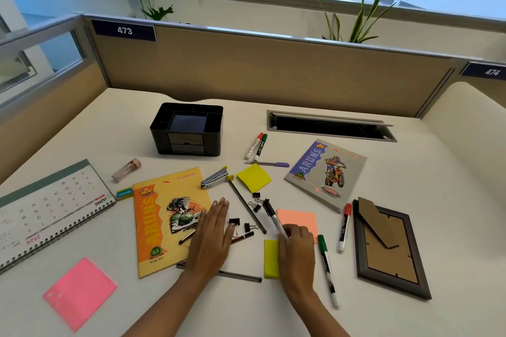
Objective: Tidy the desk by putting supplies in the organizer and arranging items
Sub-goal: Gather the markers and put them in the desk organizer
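A black desk organizer (187, 128) stands at the back centre of the desk, its compartments empty. My right hand (297, 247) is closed on a black-capped marker (273, 217) that slants up to the left over an orange sticky pad (298, 220) and a yellow pad (271, 258). My left hand (212, 238) lies flat, fingers apart, on the edge of a yellow notebook (164, 221), over two pens. Black binder clips (256, 201) and a pencil (246, 205) lie between the hands. Red and green markers (256, 146) and a purple pen (269, 164) lie behind.
A stapler (215, 178), yellow sticky pad (254, 177), grey notebook (327, 174), red marker (344, 227), green marker (327, 268) and face-down picture frame (388, 247) lie right. Left are a desk calendar (52, 208), pink pad (80, 293), eraser (124, 193). A cable slot (328, 124) opens at back.
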The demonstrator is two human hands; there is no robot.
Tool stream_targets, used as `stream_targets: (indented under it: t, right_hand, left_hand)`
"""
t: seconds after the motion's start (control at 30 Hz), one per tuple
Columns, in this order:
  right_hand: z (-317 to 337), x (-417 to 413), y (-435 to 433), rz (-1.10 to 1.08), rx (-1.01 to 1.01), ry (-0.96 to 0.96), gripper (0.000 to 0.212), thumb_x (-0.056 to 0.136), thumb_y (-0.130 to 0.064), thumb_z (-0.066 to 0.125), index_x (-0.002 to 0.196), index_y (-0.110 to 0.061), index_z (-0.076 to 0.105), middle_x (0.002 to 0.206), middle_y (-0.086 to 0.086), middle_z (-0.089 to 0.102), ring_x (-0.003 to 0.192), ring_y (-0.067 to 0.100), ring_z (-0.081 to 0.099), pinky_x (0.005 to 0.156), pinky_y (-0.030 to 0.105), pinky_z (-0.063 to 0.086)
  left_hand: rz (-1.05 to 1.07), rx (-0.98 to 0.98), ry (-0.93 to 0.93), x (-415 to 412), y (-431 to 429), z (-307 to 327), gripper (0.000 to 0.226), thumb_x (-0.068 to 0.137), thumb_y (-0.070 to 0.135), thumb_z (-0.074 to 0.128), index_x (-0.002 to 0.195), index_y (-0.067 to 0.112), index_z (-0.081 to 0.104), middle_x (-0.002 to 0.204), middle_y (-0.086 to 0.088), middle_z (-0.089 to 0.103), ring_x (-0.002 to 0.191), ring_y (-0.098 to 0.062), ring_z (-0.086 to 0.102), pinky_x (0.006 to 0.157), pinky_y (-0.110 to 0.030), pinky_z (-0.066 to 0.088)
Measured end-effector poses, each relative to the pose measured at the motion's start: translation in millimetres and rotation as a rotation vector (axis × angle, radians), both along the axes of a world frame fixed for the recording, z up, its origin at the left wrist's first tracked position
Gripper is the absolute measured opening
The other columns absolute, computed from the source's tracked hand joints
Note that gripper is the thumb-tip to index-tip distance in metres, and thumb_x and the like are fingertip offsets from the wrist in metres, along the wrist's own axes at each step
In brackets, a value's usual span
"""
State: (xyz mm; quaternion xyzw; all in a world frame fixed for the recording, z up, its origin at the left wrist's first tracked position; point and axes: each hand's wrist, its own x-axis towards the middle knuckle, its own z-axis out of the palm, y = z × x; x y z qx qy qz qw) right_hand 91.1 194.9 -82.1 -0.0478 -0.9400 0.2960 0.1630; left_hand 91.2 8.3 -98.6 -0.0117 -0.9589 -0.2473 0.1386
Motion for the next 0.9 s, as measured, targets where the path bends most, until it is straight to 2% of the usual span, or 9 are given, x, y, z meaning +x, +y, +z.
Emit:
stream_targets:
  t: [0.07, 0.2, 0.3, 0.37, 0.4, 0.5, 0.63, 0.8, 0.9]
  right_hand:
    - [12.3, 1.0, -0.7, -0.006, -0.113, 0.042, 0.014, 0.087, -0.010, 0.065, 0.101, -0.011, 0.065, 0.091, 0.003, 0.060, 0.084, 0.021, 0.052, 0.067, 0.026, 0.039]
    - [37.6, 8.3, -7.7, 0.038, -0.302, 0.135, 0.015, 0.086, -0.013, 0.067, 0.101, -0.016, 0.066, 0.089, -0.004, 0.060, 0.082, 0.013, 0.056, 0.067, 0.028, 0.050]
    - [52.0, 19.8, -17.1, 0.094, -0.361, 0.177, 0.014, 0.085, -0.014, 0.069, 0.097, -0.019, 0.066, 0.086, -0.007, 0.061, 0.078, 0.008, 0.056, 0.065, 0.015, 0.044]
    - [56.7, 27.9, -23.4, 0.137, -0.382, 0.183, 0.014, 0.085, -0.016, 0.069, 0.097, -0.021, 0.067, 0.086, -0.009, 0.061, 0.078, 0.006, 0.057, 0.065, 0.009, 0.041]
    - [57.5, 31.4, -26.1, 0.157, -0.383, 0.183, 0.014, 0.085, -0.016, 0.069, 0.098, -0.022, 0.067, 0.086, -0.009, 0.062, 0.079, 0.005, 0.057, 0.065, 0.009, 0.041]
    - [56.6, 39.1, -32.1, 0.222, -0.351, 0.185, 0.016, 0.085, -0.015, 0.069, 0.100, -0.020, 0.067, 0.088, -0.009, 0.061, 0.080, 0.003, 0.057, 0.065, 0.007, 0.040]
    - [55.4, 41.0, -26.2, 0.256, -0.322, 0.171, 0.014, 0.088, -0.015, 0.065, 0.101, -0.021, 0.068, 0.091, -0.009, 0.061, 0.078, 0.004, 0.056, 0.066, 0.008, 0.039]
    - [44.7, 29.8, 15.9, 0.118, -0.207, 0.208, 0.017, 0.087, -0.006, 0.065, 0.101, -0.016, 0.067, 0.095, -0.004, 0.062, 0.079, 0.011, 0.059, 0.069, 0.028, 0.051]
    - [34.0, 29.3, 44.1, 0.052, -0.137, 0.147, 0.021, 0.086, -0.006, 0.065, 0.106, -0.013, 0.064, 0.099, -0.001, 0.062, 0.084, 0.015, 0.060, 0.074, 0.032, 0.054]
  left_hand:
    - [0.027, 0.130, 0.034, 7.1, 10.7, 13.3, 0.052, 0.099, 0.041, 0.023, 0.144, 0.017, 0.034, 0.148, 0.004, 0.037, 0.137, -0.005, 0.028, 0.114, -0.019, 0.016]
    - [0.083, 0.413, 0.024, 15.7, 31.3, 45.6, 0.032, 0.098, 0.022, 0.044, 0.128, 0.017, 0.057, 0.124, 0.003, 0.061, 0.114, -0.004, 0.053, 0.093, -0.010, 0.035]
    - [0.101, 0.811, -0.146, 19.3, 43.7, 66.8, 0.025, 0.098, 0.025, 0.044, 0.107, 0.024, 0.067, 0.104, 0.006, 0.071, 0.099, -0.006, 0.066, 0.089, -0.020, 0.049]
    - [0.096, 1.119, -0.262, 21.6, 50.8, 78.1, 0.025, 0.098, 0.025, 0.045, 0.103, 0.021, 0.069, 0.100, 0.000, 0.073, 0.094, -0.011, 0.069, 0.091, -0.031, 0.052]
    - [0.094, 1.210, -0.293, 22.8, 53.4, 82.6, 0.025, 0.097, 0.024, 0.047, 0.105, 0.017, 0.069, 0.100, -0.003, 0.073, 0.094, -0.015, 0.069, 0.090, -0.034, 0.053]
    - [0.071, 1.315, -0.319, 26.1, 57.2, 90.0, 0.026, 0.092, 0.020, 0.055, 0.113, 0.011, 0.066, 0.102, -0.007, 0.073, 0.098, -0.018, 0.069, 0.087, -0.036, 0.055]
    - [0.106, 1.396, -0.313, 27.5, 55.8, 89.4, 0.023, 0.090, 0.015, 0.057, 0.110, 0.007, 0.067, 0.098, -0.008, 0.074, 0.095, -0.020, 0.070, 0.081, -0.031, 0.057]
    - [0.165, 1.464, -0.317, 26.8, 51.9, 84.9, 0.016, 0.090, 0.013, 0.057, 0.100, 0.009, 0.069, 0.093, -0.008, 0.075, 0.088, -0.023, 0.071, 0.080, -0.033, 0.058]
    - [0.176, 1.459, -0.329, 27.0, 49.5, 79.4, 0.016, 0.088, 0.015, 0.059, 0.099, 0.010, 0.069, 0.091, -0.007, 0.075, 0.087, -0.024, 0.071, 0.079, -0.032, 0.058]
